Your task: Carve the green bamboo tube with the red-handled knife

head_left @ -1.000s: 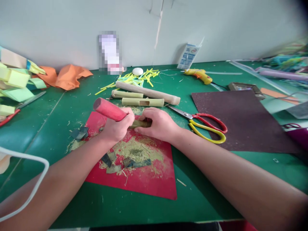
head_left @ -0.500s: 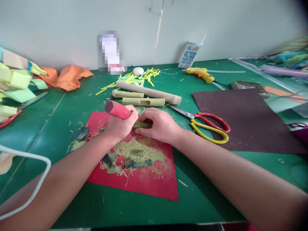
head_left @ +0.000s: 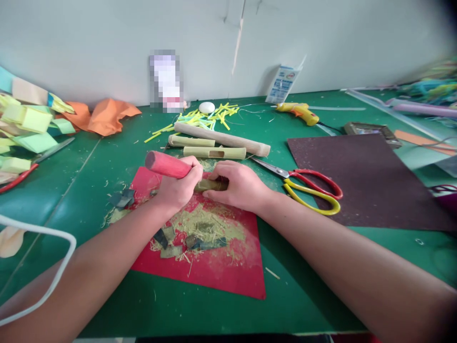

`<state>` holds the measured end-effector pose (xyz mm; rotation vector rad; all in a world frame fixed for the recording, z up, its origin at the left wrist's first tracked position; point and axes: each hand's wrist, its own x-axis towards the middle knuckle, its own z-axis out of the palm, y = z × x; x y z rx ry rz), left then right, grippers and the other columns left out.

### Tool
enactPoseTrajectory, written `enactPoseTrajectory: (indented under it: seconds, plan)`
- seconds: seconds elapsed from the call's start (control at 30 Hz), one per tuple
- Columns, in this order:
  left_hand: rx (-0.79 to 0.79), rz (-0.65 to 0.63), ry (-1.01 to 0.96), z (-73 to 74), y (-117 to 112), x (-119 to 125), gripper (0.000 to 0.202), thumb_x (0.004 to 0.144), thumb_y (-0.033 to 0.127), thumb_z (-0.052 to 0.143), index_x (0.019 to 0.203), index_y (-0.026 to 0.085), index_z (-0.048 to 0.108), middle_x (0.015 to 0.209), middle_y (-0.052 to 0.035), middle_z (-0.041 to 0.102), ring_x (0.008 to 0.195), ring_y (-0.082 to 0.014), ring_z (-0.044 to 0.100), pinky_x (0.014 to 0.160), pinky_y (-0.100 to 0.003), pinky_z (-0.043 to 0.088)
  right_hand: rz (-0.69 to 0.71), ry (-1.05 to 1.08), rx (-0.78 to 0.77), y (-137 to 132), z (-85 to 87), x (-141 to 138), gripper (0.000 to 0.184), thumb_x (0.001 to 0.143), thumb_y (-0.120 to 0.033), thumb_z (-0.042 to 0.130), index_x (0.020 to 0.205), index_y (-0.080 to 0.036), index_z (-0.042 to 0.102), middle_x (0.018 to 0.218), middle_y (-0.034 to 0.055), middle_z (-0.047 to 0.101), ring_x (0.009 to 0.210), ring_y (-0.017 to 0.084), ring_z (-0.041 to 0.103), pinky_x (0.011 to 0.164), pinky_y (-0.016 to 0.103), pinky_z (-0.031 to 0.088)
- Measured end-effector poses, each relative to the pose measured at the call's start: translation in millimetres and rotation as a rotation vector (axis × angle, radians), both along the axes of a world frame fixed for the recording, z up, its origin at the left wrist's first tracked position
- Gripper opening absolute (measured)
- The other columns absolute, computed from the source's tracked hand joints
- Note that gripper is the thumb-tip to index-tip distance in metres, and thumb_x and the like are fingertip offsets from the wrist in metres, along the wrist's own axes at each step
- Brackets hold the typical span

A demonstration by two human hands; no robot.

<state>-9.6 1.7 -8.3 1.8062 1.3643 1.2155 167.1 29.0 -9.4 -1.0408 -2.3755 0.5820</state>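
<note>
Currently, both hands are set close together above a red sheet (head_left: 246,283), which is laid at the middle of the tabletop (head_left: 200,319), toward its front edge. A red handle (head_left: 167,164) is clasped in the left hand (head_left: 180,183), its blunt end tilted up toward the tabletop's left side; whatever is fitted at the other end is hidden by the hand. A bamboo tube (head_left: 207,186) is clamped by the right hand (head_left: 239,186), with the thumb on its near side, and is held crosswise over the back part of the sheet, between the two hands. The sheet is strewn with shavings (head_left: 228,231) and dark chips (head_left: 210,244).

Behind the hands, toward the tabletop's back edge, a slotted tube (head_left: 233,152), a plain piece (head_left: 191,141) and a pale stick (head_left: 228,138) are laid near one another, with straws (head_left: 194,116) heaped beyond them. To the right, scissors (head_left: 289,174) are laid with their handles partly over a brown board (head_left: 374,190). By the back edge, a carton (head_left: 283,84) is leaned against the wall (head_left: 321,38), and a glue gun (head_left: 298,113) is placed just before it. Near the back left corner, orange paper (head_left: 110,116) is crumpled.
</note>
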Motion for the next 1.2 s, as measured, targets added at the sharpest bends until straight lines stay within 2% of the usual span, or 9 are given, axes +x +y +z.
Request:
enactPoseTrajectory:
  seconds: [0.13, 0.43, 0.63, 0.77, 0.9, 1.07, 1.2]
  plan:
    - [0.019, 0.017, 0.094, 2.2, 2, 3, 0.023, 0.08, 0.023, 0.045, 0.058, 0.02, 0.042, 0.059, 0.0011, 0.047, 0.063, -0.0139, 0.046, 0.063, -0.028, 0.039, 0.01, 0.005, -0.004, -1, 0.0, 0, 0.024, 0.07, -0.033, 0.075, 0.073, -0.018, 0.057, 0.076, 0.0006, 0.057, 0.072, 0.014, 0.049, 0.063, 0.026, 0.033]
    - [-0.033, 0.049, 0.193, 8.3, 3, 7, 0.023, 0.079, 0.025, 0.045, 0.057, 0.019, 0.042, 0.058, 0.0016, 0.047, 0.062, -0.0135, 0.046, 0.062, -0.029, 0.037, 0.019, 0.018, -0.001, -2, -0.9, 1, 0.023, 0.071, -0.032, 0.074, 0.072, -0.018, 0.056, 0.075, 0.0002, 0.057, 0.071, 0.013, 0.048, 0.062, 0.026, 0.031]
    - [-0.069, -0.025, 0.157, 13.0, -1, 5, 0.024, 0.075, 0.027, 0.044, 0.053, 0.019, 0.038, 0.054, 0.002, 0.042, 0.057, -0.0124, 0.04, 0.056, -0.028, 0.033, 0.035, 0.03, -0.014, -3, -0.1, 1, 0.024, 0.071, -0.033, 0.074, 0.071, -0.018, 0.055, 0.073, -0.0008, 0.055, 0.068, 0.012, 0.046, 0.06, 0.025, 0.03]
    - [-0.094, -0.162, 0.067, 5.8, -7, -1, 0.026, 0.075, 0.026, 0.047, 0.052, 0.019, 0.038, 0.051, 0.0026, 0.039, 0.053, -0.0115, 0.038, 0.054, -0.028, 0.033, 0.011, 0.005, -0.02, -4, 1.3, -1, 0.022, 0.069, -0.031, 0.073, 0.073, -0.018, 0.056, 0.075, -0.0001, 0.056, 0.067, 0.012, 0.046, 0.06, 0.025, 0.03]
    - [-0.003, -0.031, -0.084, -1.6, -6, 0, 0.025, 0.078, 0.021, 0.044, 0.054, 0.02, 0.039, 0.053, 0.0024, 0.04, 0.054, -0.0117, 0.039, 0.056, -0.028, 0.036, -0.021, -0.021, -0.026, -4, 1.8, -1, 0.023, 0.068, -0.032, 0.073, 0.074, -0.018, 0.056, 0.076, 0.0005, 0.058, 0.066, 0.012, 0.047, 0.059, 0.025, 0.031]
    - [0.036, 0.017, 0.055, 1.1, -1, 5, 0.024, 0.081, 0.021, 0.046, 0.057, 0.02, 0.046, 0.06, 0.0006, 0.051, 0.063, -0.0134, 0.048, 0.065, -0.028, 0.041, -0.009, 0.004, -0.037, -3, 0.5, 1, 0.022, 0.069, -0.031, 0.073, 0.076, -0.018, 0.056, 0.078, 0.0011, 0.06, 0.068, 0.013, 0.049, 0.061, 0.025, 0.033]
    - [0.025, 0.035, 0.109, 2.7, 0, 6, 0.024, 0.081, 0.022, 0.046, 0.058, 0.02, 0.045, 0.06, 0.0012, 0.05, 0.063, -0.0132, 0.049, 0.064, -0.028, 0.041, -0.003, 0.006, -0.032, -3, -0.4, 1, 0.022, 0.069, -0.03, 0.073, 0.076, -0.018, 0.056, 0.078, 0.001, 0.06, 0.069, 0.013, 0.049, 0.061, 0.025, 0.033]
